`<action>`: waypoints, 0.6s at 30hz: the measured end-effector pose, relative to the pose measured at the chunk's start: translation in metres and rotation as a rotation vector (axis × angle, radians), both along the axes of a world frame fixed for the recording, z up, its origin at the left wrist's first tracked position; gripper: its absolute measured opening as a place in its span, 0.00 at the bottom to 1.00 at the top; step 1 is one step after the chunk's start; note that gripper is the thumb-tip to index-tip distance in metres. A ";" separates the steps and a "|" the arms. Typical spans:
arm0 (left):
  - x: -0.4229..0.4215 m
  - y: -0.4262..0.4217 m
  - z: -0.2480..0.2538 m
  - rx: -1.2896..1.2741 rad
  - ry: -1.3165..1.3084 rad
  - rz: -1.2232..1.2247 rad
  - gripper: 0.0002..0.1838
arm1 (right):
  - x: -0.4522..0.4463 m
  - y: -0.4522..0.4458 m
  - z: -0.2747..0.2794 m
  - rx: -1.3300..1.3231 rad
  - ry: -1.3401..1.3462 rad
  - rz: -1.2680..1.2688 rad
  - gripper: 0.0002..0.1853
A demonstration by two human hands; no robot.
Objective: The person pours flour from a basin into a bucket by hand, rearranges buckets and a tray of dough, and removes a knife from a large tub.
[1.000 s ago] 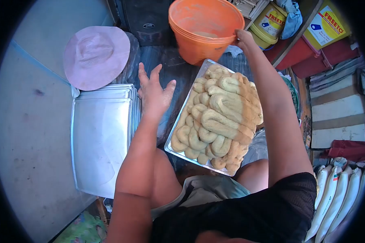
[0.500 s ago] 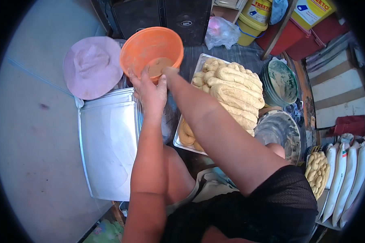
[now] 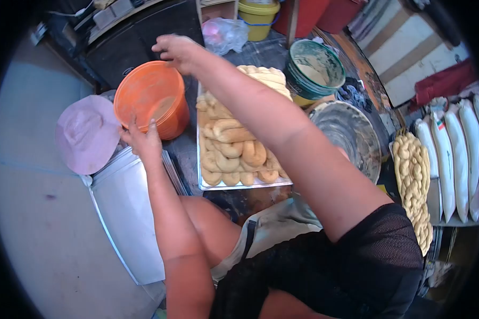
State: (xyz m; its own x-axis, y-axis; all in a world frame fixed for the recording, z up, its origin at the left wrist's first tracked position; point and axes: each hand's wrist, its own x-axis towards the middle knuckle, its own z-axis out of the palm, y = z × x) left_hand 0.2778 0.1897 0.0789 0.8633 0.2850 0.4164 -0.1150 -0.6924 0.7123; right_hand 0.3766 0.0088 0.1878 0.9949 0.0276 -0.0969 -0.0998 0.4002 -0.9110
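Observation:
An orange bucket point(image 3: 178, 114) stands front left of me, its mouth tipped toward me, with a brownish residue inside. My left hand point(image 3: 143, 142) grips its near rim, thumb and fingers at the edge. Above the bucket's far right rim is my right hand point(image 3: 178, 53), fingers loosely bent and apart, nothing visible in them. Under my right forearm, a metal tray point(image 3: 234, 186) bears thick twisted rolls of pale dough point(image 3: 229, 151). The forearm hides part of the dough.
Stacked metal trays point(image 3: 127, 212) and a pink hat point(image 3: 85, 133) lie at left. Green buckets point(image 3: 316, 66) and a large dusty basin point(image 3: 351, 133) stand at right. Beyond them are braided dough point(image 3: 410, 181) and long white packages point(image 3: 444, 165). A plastic bag point(image 3: 224, 36) sits behind.
My right hand has come out of the bucket and risen over its far rim. My left hand stays at the near rim. The view has shifted, showing more of the right side.

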 end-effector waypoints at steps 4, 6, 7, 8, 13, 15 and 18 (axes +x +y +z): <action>0.000 -0.006 -0.003 0.108 0.063 0.018 0.32 | -0.052 -0.092 0.016 -0.082 -0.185 -0.107 0.27; -0.002 -0.013 -0.006 0.127 0.022 -0.049 0.32 | -0.090 -0.136 0.009 -0.110 -0.193 -0.191 0.26; -0.004 -0.017 -0.004 0.139 0.000 -0.082 0.32 | -0.108 -0.158 0.000 -0.102 -0.185 -0.210 0.25; -0.006 -0.022 -0.003 0.158 -0.009 -0.103 0.31 | -0.127 -0.180 -0.011 -0.141 -0.176 -0.286 0.25; -0.001 -0.036 -0.021 0.271 -0.030 -0.170 0.31 | -0.205 -0.255 -0.089 -0.118 -0.018 -0.664 0.25; 0.005 -0.035 -0.030 0.313 -0.055 -0.179 0.31 | -0.216 -0.270 -0.131 -0.276 0.132 -0.711 0.24; 0.013 -0.027 -0.038 0.319 -0.046 -0.202 0.32 | -0.200 -0.295 -0.174 -0.771 0.166 -0.562 0.30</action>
